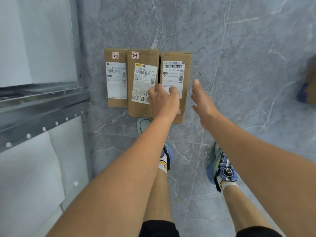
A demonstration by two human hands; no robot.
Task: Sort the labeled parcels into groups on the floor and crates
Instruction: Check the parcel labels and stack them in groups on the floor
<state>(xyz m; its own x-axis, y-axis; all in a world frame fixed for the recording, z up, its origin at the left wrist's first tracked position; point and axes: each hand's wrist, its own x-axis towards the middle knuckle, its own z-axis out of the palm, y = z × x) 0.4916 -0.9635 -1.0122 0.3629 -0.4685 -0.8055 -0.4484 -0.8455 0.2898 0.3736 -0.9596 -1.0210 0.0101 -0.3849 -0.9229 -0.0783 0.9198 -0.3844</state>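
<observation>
parcels: three flat brown cardboard boxes (116, 79) with white labels, side by side on grey marble floor (239, 65)
left hand (163, 100): fingers curled over the middle box (142, 82) / right box (174, 72) seam, can't tell if it's gripping
right hand (202, 101): fingers straight, holding nothing, just beside right box

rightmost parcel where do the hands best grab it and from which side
Probably its free right long edge, from the right where the right hand hovers: the rightmost parcel lies flat with its left edge tight against the middle parcel, leaving little finger room there.
</observation>
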